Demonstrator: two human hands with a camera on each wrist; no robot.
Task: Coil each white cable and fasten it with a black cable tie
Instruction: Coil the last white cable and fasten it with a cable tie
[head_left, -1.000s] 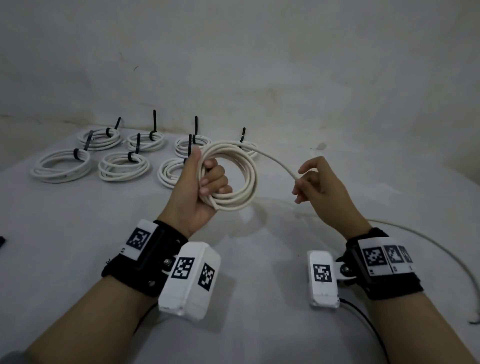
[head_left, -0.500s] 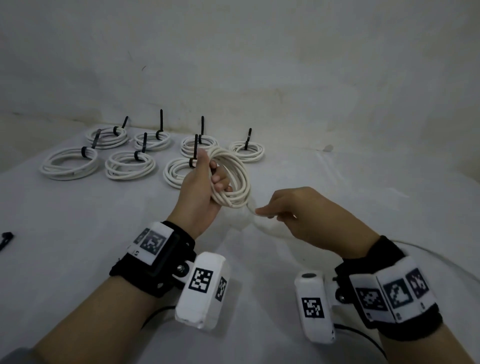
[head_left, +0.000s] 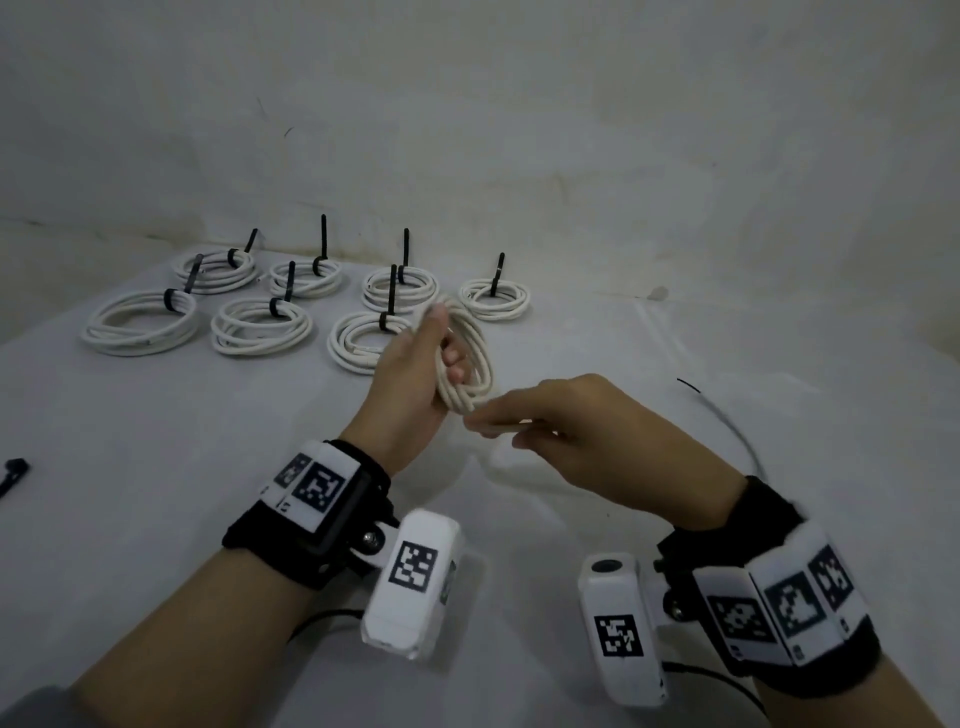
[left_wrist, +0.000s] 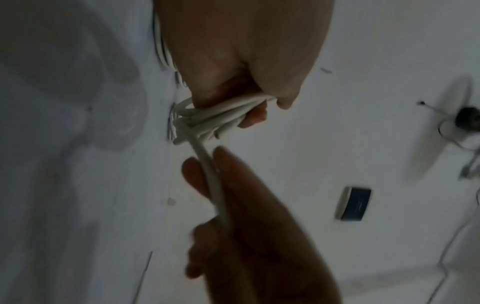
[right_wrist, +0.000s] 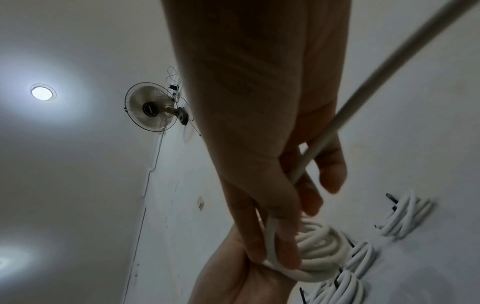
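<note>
My left hand (head_left: 415, 374) grips a coil of white cable (head_left: 470, 358) upright above the table, fingers curled through the loops (left_wrist: 221, 115). My right hand (head_left: 524, 421) pinches the loose strand of the same cable (right_wrist: 319, 148) between thumb and fingers, right at the coil's lower edge (right_wrist: 319, 257). The free tail (head_left: 727, 421) trails off to the right across the table. Several finished coils, each with a black cable tie, lie at the back left, such as the nearest coil (head_left: 363, 340) just behind my left hand.
A loose black cable tie (head_left: 13, 475) lies at the table's far left edge. The table (head_left: 156, 467) is covered in white cloth and meets a pale wall behind. Wrist cameras and their black leads hang under both forearms.
My right hand swung from out at the right, down and in to the coil's bottom, bringing the strand round. The left hand turned the coil more edge-on.
</note>
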